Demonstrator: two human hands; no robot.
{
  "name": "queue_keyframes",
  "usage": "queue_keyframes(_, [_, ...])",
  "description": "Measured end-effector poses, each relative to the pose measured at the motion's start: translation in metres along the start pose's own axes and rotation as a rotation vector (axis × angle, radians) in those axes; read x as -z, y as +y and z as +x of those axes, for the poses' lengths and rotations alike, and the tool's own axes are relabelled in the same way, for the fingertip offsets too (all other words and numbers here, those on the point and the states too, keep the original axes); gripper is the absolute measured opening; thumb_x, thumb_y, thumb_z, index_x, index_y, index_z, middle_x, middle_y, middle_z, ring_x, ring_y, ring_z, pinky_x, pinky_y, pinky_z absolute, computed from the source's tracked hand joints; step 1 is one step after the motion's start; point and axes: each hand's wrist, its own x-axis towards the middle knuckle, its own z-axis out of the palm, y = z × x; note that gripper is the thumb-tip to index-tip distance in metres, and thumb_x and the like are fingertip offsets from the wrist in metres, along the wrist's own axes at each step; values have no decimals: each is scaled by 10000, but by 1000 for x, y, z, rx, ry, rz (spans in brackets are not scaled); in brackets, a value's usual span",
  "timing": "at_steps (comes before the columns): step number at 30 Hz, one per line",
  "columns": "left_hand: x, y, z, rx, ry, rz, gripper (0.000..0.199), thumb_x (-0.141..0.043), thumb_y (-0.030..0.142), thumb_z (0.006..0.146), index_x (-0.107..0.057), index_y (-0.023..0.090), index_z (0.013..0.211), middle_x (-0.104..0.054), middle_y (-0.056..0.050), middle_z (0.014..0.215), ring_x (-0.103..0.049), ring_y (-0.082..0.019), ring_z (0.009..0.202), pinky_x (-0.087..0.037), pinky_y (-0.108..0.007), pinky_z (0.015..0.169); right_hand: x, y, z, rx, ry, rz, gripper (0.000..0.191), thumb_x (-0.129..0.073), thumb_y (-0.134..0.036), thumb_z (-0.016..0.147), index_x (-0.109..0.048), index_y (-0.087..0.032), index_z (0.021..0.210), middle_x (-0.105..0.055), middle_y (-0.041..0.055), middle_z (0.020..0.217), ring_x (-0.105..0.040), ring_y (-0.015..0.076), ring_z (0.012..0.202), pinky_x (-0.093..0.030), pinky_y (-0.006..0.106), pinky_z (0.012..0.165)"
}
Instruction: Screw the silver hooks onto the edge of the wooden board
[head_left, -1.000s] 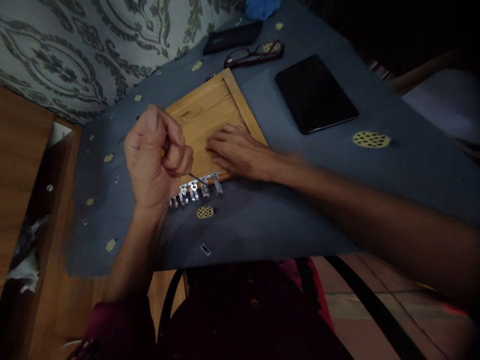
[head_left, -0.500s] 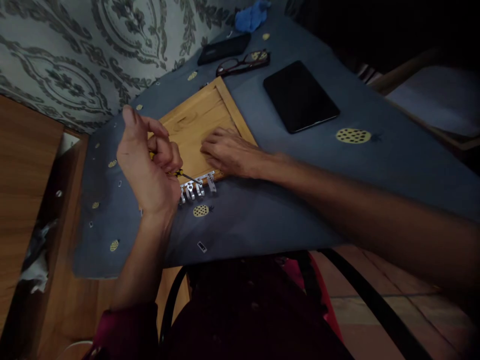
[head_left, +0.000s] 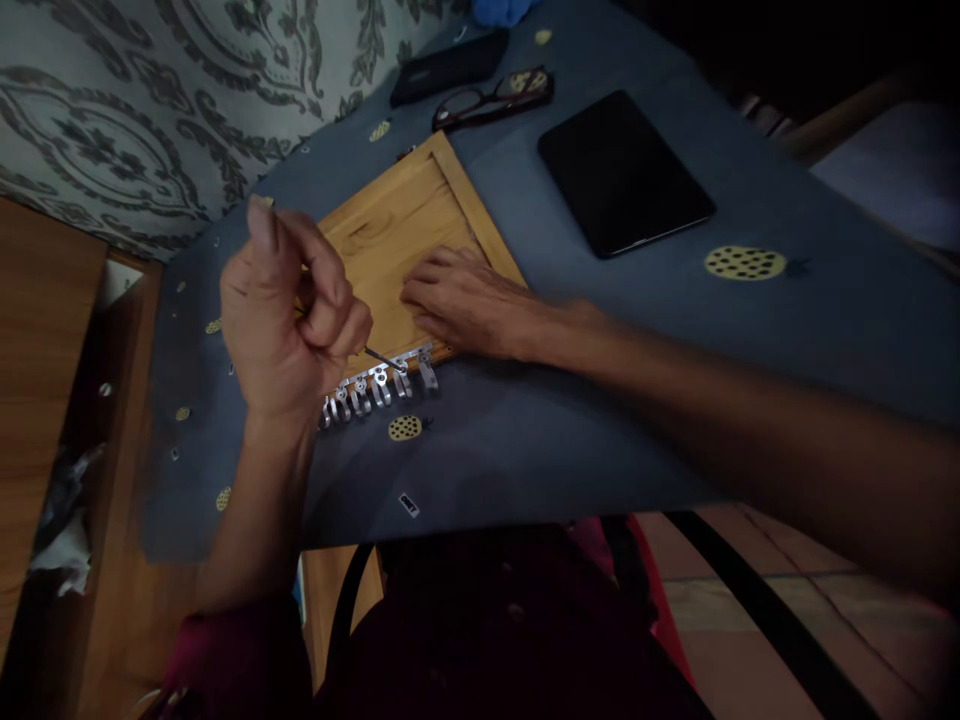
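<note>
My left hand [head_left: 289, 315] is closed around a screwdriver [head_left: 384, 358], thumb pointing up. The fingers cover most of its handle. Its thin shaft slants down to the right, with the tip at a metal strip of hooks [head_left: 361, 386]. That silver strip runs along the near edge of a framed wooden board [head_left: 375, 240], its curved hooks hanging over the edge. My right hand [head_left: 469, 305] lies palm down on the board, fingers stretched out, just beyond the strip's right end.
A blue tablecloth with pineapple prints [head_left: 525, 440] covers the table. Behind the board are eyeglasses [head_left: 491, 100], a dark phone-like slab [head_left: 450, 68] and a blue crumpled item [head_left: 501, 10]. A black tablet [head_left: 622, 175] lies to the right. A patterned wall [head_left: 150, 120] borders the far left.
My left hand has turned a little and shifted left, uncovering more hooks, while the screwdriver's tip stays at the strip. My right hand stays on the board. The camera view has shifted slightly.
</note>
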Motion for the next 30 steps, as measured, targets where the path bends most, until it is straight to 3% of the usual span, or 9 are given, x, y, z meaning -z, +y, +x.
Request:
queue_keyframes(5, [14,-2,7,3,-165,-21,684,-313,580,964,-526,179,453,28,99,364,37,-34,245,-100,-178,227,1,1,-1,3,-21,10,223,-452,-213,939,-628,-125,1043,-629,132,1088,-481,292,1106,-328,413,900])
queue_keyframes(7, [18,-4,8,-16,-168,-36,689,-275,557,985,-534,179,470,32,99,375,53,-36,253,-94,-181,228,1,1,-2,17,-4,22,218,-451,-210,936,-628,-130,1034,-631,132,1081,-482,290,1091,-331,414,894])
queue_keyframes(10, [17,-8,5,-79,-53,-12,647,-256,479,1023,-562,175,540,-78,93,369,-6,-45,275,-122,-189,265,0,2,-2,31,29,33,205,-446,-208,932,-630,-146,998,-640,126,1055,-486,287,1063,-339,418,887])
queue_keyframes(14, [3,-11,-6,-195,224,105,450,-443,423,1005,-618,161,684,-368,42,463,-353,-84,403,-318,-222,415,2,0,-2,29,2,25,239,-409,-213,941,-634,-147,989,-634,129,1062,-492,280,1066,-339,411,887])
queue_keyframes(17, [-9,-11,-12,-209,325,74,411,-500,410,987,-572,165,666,-261,61,500,-250,-66,413,-220,-219,414,4,-2,-1,13,-16,3,254,-409,-207,939,-638,-128,1013,-631,143,1083,-489,285,1085,-326,411,882])
queue_keyframes(21, [-16,-10,-11,-194,382,28,518,-386,425,1023,-516,187,581,-105,75,487,-58,-63,396,-78,-243,383,3,-3,0,-5,-17,-18,247,-431,-201,937,-651,-111,1003,-649,153,1056,-501,290,1064,-312,410,852])
queue_keyframes(25, [-13,-9,-9,-157,379,51,542,-344,320,1034,-501,182,534,-138,73,439,-56,-54,360,-71,-248,357,1,-3,1,-3,0,-18,227,-449,-188,929,-656,-118,992,-663,153,1053,-510,295,1047,-314,408,833])
queue_keyframes(30, [-10,-10,-8,-156,345,99,555,-335,332,1043,-487,175,533,-163,78,427,-74,-37,341,-90,-243,349,-2,0,1,9,23,-24,244,-412,-191,953,-647,-127,967,-659,145,1050,-505,282,1040,-317,403,848])
